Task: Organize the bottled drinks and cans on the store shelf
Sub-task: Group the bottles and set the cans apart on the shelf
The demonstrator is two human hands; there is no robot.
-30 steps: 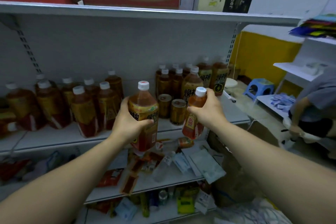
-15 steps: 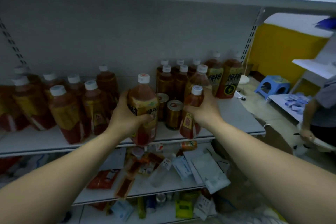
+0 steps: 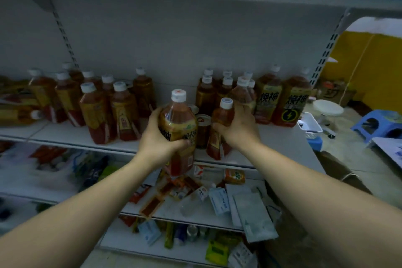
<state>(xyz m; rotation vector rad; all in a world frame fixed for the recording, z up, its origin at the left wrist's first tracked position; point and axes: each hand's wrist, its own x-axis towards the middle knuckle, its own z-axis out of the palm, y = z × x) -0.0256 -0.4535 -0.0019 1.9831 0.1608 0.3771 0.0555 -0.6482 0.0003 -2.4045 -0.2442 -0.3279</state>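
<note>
Bottles of amber tea fill both my hands, one in each. My left hand (image 3: pixel 161 139) curls round the belly of a large bottle (image 3: pixel 177 124), white cap up, held in front of the middle shelf (image 3: pixel 65 135) at its front edge. My right hand (image 3: pixel 238 130) wraps a smaller bottle (image 3: pixel 220 115) by its shoulder, just right of the large one. Between and behind them stand two cans (image 3: pixel 203 128), the rear one mostly hidden. On the shelf to my left I count eight upright bottles in a left cluster (image 3: pixel 97 111). To the right is a right cluster (image 3: pixel 206 95) of about seven white caps, then two big lettered bottles (image 3: pixel 291 104) at the end. Far left, some lie on their sides, too blurred to count. Loose packets (image 3: pixel 221 200) litter the shelf below.
</note>
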